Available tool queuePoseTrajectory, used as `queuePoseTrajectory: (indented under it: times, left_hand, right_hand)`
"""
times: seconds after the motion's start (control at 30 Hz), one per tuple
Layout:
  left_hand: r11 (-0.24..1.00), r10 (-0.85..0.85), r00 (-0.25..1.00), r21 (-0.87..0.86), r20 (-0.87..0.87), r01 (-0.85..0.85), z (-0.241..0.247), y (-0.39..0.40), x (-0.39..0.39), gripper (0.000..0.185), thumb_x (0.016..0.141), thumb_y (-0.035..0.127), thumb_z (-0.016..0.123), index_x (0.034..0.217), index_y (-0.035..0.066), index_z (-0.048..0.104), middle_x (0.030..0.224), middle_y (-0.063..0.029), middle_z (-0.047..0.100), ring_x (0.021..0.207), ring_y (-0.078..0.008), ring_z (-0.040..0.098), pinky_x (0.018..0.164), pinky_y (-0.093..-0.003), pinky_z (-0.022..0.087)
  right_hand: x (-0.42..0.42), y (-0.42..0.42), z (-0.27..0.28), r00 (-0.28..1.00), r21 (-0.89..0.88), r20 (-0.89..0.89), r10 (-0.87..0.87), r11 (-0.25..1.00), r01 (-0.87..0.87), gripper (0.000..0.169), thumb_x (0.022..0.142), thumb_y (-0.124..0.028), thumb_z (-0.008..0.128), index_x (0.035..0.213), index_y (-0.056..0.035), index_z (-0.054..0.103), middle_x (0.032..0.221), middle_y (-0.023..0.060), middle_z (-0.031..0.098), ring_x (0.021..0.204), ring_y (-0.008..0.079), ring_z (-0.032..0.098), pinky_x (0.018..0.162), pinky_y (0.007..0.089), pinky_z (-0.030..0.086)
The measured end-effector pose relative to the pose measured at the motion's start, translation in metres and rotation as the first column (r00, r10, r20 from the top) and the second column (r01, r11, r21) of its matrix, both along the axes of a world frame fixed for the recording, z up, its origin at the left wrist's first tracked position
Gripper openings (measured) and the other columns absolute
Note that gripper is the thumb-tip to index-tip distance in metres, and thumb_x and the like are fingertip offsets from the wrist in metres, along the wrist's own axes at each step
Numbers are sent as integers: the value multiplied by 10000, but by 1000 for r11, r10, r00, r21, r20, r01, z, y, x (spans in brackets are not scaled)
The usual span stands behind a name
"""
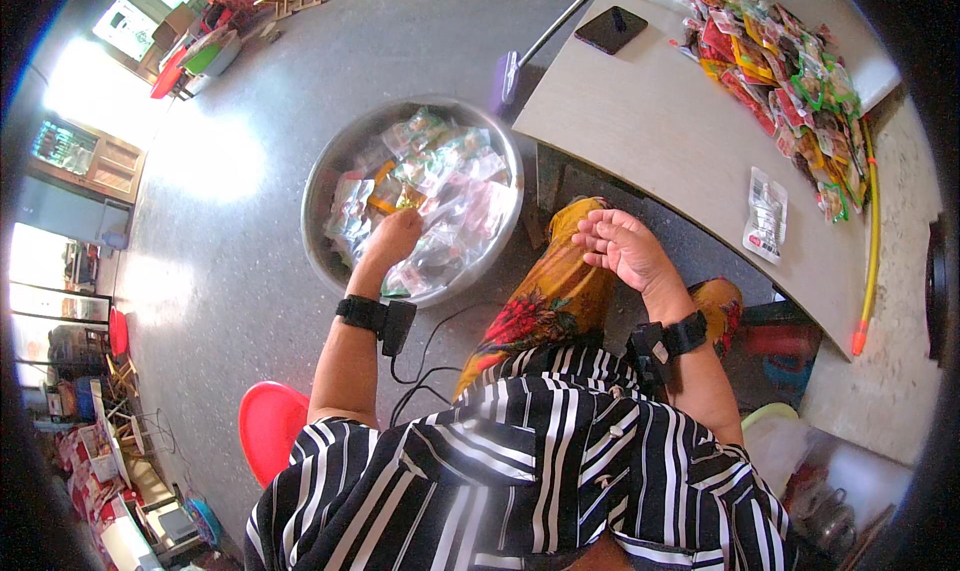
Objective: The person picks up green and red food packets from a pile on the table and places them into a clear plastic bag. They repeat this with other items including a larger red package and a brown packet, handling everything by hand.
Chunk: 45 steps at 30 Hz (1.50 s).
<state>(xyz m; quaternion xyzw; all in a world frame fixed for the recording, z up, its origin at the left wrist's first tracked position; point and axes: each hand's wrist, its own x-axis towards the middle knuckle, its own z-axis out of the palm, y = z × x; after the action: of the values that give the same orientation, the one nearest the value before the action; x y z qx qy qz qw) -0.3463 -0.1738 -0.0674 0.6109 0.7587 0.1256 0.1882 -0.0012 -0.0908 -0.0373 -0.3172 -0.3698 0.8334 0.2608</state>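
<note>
My left hand (396, 235) reaches into a wide metal basin (315, 260) on the floor, its fingers curled down over the packets. Heaped inside are clear plastic packets (472, 211), many of them crumpled. Just beyond my knuckles lies a yellow-edged packet (384, 185); whether my fingers grip anything is hidden. My right hand (622, 248) hovers above my knee, palm turned inward and fingers slightly spread, with nothing in it. To its right, a single silver-white packet (766, 215) bearing print lies on the table (637, 113). A large pile of colourful sealed packets (780, 76) covers the table's far side.
A black smartphone (611, 29) lies near the table's left corner. Behind that corner stands a purple broom (508, 80). A yellow stick (871, 233) runs along the table's right side. The red plastic stool (270, 428) is at my left, and black cables (412, 383) hang beside me.
</note>
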Motion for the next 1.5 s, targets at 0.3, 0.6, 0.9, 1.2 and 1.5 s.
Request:
queuePoseTrajectory:
  times: [0.3, 0.6, 0.9, 1.2, 1.5]
  left_hand:
    - [980, 201, 591, -153, 781, -131, -129, -27, -62, 247, 766, 215, 435, 809, -4, 540, 762, -164, 559, 691, -302, 532, 623, -331, 416]
    - [926, 362, 905, -21, -225, -376, -70, -6, -78, 265, 738, 208, 402, 934, 108, 549, 858, -174, 565, 837, -318, 540, 713, -416, 413]
    - [786, -526, 829, -480, -189, 390, -211, -57, -75, 228, 705, 165, 431, 733, 2, 589, 888, -180, 559, 820, -311, 547, 705, -378, 444]
    - [801, -576, 807, -283, -127, 527, -147, 6, -2, 230, 733, 199, 443, 785, 21, 579, 816, -147, 566, 816, -307, 533, 699, -389, 431]
    - [963, -219, 870, -44, 441, 265, -2, 49, 132, 270, 752, 177, 503, 971, 21, 525, 876, -153, 577, 850, -259, 552, 708, -323, 433]
  right_hand:
    - [6, 1, -28, 1000, -92, 17, -19, 996, 21, 207, 774, -171, 518, 944, -74, 449, 900, 41, 524, 865, 169, 529, 663, 274, 435]
    - [4, 3, -30, 1000, -125, -13, -27, 992, 25, 194, 782, -181, 517, 932, -78, 450, 899, 49, 530, 852, 182, 545, 637, 271, 449]
    - [3, 3, -31, 1000, -136, -22, -10, 991, 7, 211, 781, -180, 514, 947, -69, 445, 902, 57, 532, 856, 183, 544, 637, 264, 448]
    - [13, 5, -24, 998, -138, -56, -31, 990, 23, 228, 770, -168, 535, 956, -68, 449, 935, 73, 538, 879, 196, 541, 691, 294, 452]
    - [67, 11, 15, 967, -45, -138, -215, 977, 210, 250, 774, -182, 526, 975, -50, 455, 951, 83, 534, 884, 225, 536, 708, 313, 441]
